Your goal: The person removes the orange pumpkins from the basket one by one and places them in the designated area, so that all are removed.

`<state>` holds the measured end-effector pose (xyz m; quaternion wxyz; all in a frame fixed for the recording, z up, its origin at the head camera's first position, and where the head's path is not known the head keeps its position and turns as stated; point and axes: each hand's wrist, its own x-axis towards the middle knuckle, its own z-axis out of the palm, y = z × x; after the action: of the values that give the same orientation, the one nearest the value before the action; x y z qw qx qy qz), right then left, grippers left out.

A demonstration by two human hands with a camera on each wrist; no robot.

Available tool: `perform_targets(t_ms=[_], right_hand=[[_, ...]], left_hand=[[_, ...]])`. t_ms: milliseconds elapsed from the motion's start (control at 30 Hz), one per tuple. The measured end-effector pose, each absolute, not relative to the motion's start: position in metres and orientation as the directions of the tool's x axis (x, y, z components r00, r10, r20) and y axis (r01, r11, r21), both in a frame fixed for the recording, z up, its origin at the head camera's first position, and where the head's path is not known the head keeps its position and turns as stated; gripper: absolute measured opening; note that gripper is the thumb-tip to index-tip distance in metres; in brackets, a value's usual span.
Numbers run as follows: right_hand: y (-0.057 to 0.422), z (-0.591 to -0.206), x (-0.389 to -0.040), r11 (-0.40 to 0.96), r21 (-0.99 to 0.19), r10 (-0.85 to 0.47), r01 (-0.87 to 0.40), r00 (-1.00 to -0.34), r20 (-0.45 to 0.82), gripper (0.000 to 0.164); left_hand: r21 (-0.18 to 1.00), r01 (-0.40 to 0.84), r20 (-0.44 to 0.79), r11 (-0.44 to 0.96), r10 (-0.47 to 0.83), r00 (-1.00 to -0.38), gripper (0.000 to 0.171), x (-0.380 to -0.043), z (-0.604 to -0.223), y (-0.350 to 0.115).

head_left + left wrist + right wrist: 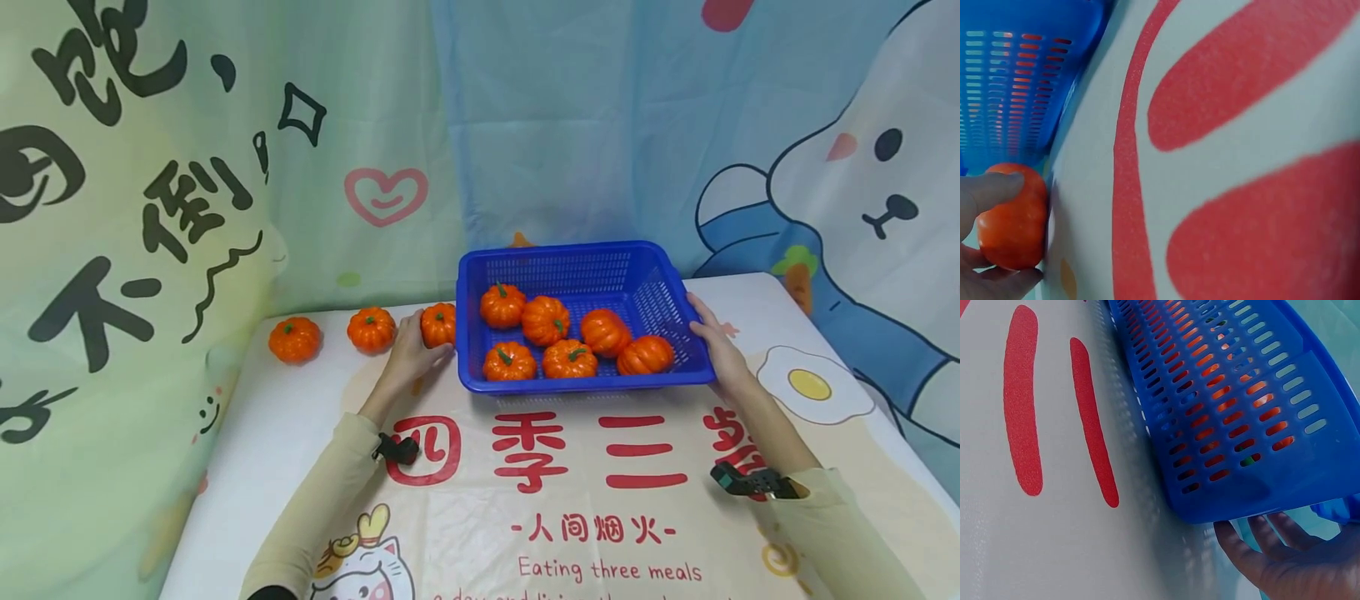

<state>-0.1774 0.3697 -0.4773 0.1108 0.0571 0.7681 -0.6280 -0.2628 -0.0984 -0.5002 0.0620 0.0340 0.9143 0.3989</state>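
Note:
My left hand (412, 347) holds a small orange pumpkin (438, 324) at the left end of a blue plastic basket (585, 384). In the left wrist view, the thumb lies over this pumpkin (1015, 228) with fingers on its other side, close by the basket's slotted wall (1016, 81). At the basket's right end, my right hand (722, 350) holds the rim. The right wrist view shows its fingers (1244, 553) against the end wall, low under the rim; the thumb is hidden there. Several small orange pumpkins with green stems, one being this pumpkin (570, 359), lie inside the basket.
Two more pumpkins, one at the far left (295, 340) and another (371, 330) nearer my left hand, sit along the table's back edge. A printed cloth (592, 508) covers the table. Behind it hangs a patterned curtain (540, 125).

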Motion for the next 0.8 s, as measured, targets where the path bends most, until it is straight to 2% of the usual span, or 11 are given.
perform_targets(t_ms=[433,800], right_hand=[[0.367,-0.476,-0.175,0.189,-0.954,-0.043,0.234,-0.968,-0.246,0.053],[0.368,-0.475,-0.174,0.193,-0.955,-0.043,0.226,-0.97,-0.239,0.054]], left_hand=[[0.745,-0.021,-0.141,0.666,0.127,-0.982,0.099,-0.258,-0.496,-0.097],[0.715,0.033,-0.097,0.699,0.146,-0.985,0.099,-0.24,-0.476,-0.103]])
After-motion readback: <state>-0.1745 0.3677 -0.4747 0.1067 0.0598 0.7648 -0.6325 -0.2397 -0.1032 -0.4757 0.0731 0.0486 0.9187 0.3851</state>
